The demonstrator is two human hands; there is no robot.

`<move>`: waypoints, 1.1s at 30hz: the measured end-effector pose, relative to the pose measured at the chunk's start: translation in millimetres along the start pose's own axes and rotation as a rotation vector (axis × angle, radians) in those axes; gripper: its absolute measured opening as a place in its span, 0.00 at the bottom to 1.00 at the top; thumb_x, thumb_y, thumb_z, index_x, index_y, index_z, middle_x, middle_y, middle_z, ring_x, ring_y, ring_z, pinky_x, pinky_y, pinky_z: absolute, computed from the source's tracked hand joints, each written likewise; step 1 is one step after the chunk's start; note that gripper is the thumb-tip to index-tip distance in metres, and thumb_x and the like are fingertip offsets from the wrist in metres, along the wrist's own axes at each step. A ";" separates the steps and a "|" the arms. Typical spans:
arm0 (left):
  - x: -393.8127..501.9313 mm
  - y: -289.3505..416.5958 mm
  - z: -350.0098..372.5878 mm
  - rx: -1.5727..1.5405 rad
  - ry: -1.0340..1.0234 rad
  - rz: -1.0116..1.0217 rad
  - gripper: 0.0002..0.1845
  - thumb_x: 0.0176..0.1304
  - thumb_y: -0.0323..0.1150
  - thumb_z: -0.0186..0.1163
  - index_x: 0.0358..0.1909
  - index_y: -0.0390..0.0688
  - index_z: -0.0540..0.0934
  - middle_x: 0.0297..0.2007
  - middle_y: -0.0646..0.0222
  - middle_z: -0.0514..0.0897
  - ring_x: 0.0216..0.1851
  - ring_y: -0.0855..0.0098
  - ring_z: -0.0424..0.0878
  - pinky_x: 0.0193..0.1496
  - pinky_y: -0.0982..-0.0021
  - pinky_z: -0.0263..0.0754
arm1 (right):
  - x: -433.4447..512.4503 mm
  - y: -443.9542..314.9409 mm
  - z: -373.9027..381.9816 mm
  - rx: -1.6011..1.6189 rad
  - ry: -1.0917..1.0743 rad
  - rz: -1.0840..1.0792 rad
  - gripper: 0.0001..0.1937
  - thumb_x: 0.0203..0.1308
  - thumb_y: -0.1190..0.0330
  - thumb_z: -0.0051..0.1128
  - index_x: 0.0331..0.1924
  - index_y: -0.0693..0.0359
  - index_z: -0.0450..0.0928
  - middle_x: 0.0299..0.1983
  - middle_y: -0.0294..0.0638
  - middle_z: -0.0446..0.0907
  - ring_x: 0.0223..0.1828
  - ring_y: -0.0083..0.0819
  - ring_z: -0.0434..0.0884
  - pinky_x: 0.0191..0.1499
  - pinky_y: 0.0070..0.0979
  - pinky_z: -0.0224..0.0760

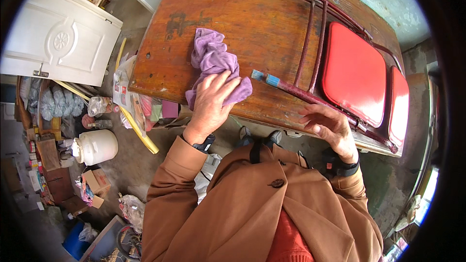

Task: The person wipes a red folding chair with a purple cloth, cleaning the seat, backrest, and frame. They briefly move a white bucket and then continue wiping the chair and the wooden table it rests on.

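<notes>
A crumpled purple cloth (215,56) lies on the worn wooden tabletop (233,14). On the cloth's near end rests my left hand (214,100), its fingers spread over the fabric; whether they grip it I cannot tell. A folded chair with a red padded seat (355,74) and a dark red metal frame lies flat on the right part of the table, blue wrappings on its leg ends. My right hand (329,127) is at the table's near edge beside the chair's near tube, fingers apart and slightly curled, holding nothing.
The table's near edge runs just before my body. A white panelled door (62,36) stands at the left. On the floor to the left are a white plastic drum (96,147), a cardboard box (97,183), a yellow strip (136,131) and bagged items. A wall borders the table's far side.
</notes>
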State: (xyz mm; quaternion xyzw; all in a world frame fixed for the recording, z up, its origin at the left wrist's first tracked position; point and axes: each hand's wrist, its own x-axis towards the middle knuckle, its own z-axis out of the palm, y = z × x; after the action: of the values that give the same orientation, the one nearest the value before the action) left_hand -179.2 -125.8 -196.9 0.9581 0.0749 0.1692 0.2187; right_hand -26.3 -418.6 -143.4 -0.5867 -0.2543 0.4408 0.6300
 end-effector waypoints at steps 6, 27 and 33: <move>1.7 8.6 0.6 0.081 -0.145 -0.049 0.36 0.47 0.34 0.72 0.64 0.50 0.76 0.68 0.60 0.68 0.67 0.54 0.64 0.69 0.53 0.55 | -37.2 -4.1 -28.4 -0.081 0.179 -0.088 0.23 0.63 0.69 0.65 0.60 0.69 0.74 0.55 0.44 0.80 0.52 0.28 0.80 0.54 0.25 0.72; 8.4 86.4 51.4 -0.901 -0.069 -0.320 0.21 0.68 0.26 0.60 0.61 0.32 0.72 0.57 0.56 0.79 0.58 0.65 0.79 0.60 0.67 0.73 | -218.0 78.6 -229.8 -0.915 1.903 -0.092 0.24 0.62 0.68 0.66 0.62 0.60 0.75 0.59 0.44 0.77 0.57 0.29 0.76 0.58 0.27 0.71; 14.7 81.1 65.2 -1.314 -0.168 -0.586 0.26 0.73 0.39 0.57 0.63 0.32 0.67 0.57 0.51 0.77 0.57 0.61 0.80 0.59 0.66 0.75 | -250.3 111.4 -263.0 0.087 1.758 -0.278 0.32 0.64 0.66 0.62 0.69 0.63 0.60 0.52 0.44 0.78 0.52 0.34 0.80 0.51 0.34 0.76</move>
State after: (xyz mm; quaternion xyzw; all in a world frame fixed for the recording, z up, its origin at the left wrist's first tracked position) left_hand -136.7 -220.7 -211.8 0.5791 0.1944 0.0396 0.7908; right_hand 44.7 -776.4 -249.5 -0.6524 0.2688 -0.2397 0.6668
